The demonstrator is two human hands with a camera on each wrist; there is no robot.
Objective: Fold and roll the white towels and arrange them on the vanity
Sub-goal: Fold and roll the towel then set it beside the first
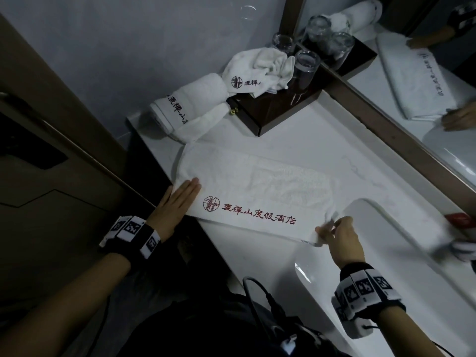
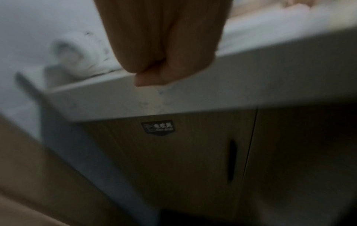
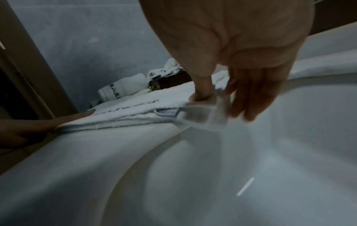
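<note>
A long folded white towel (image 1: 257,186) with red lettering lies flat on the white vanity top (image 1: 309,130), its right end at the sink's rim. My left hand (image 1: 185,194) rests flat with straight fingers on the towel's left end. My right hand (image 1: 331,226) pinches the towel's near right corner between thumb and fingers. In the right wrist view the thumb (image 3: 201,94) presses on the folded towel (image 3: 135,113) and the corner is lifted. A rolled towel (image 1: 185,104) lies at the back left. A crumpled towel (image 1: 257,70) sits on the wooden tray (image 1: 278,109).
Several drinking glasses (image 1: 306,68) stand on the tray by the mirror (image 1: 425,73). The white sink basin (image 1: 386,266) opens just right of the towel. A red packet (image 1: 461,219) lies at the far right. Below the counter's edge (image 2: 193,94) is a wooden cabinet (image 2: 173,160).
</note>
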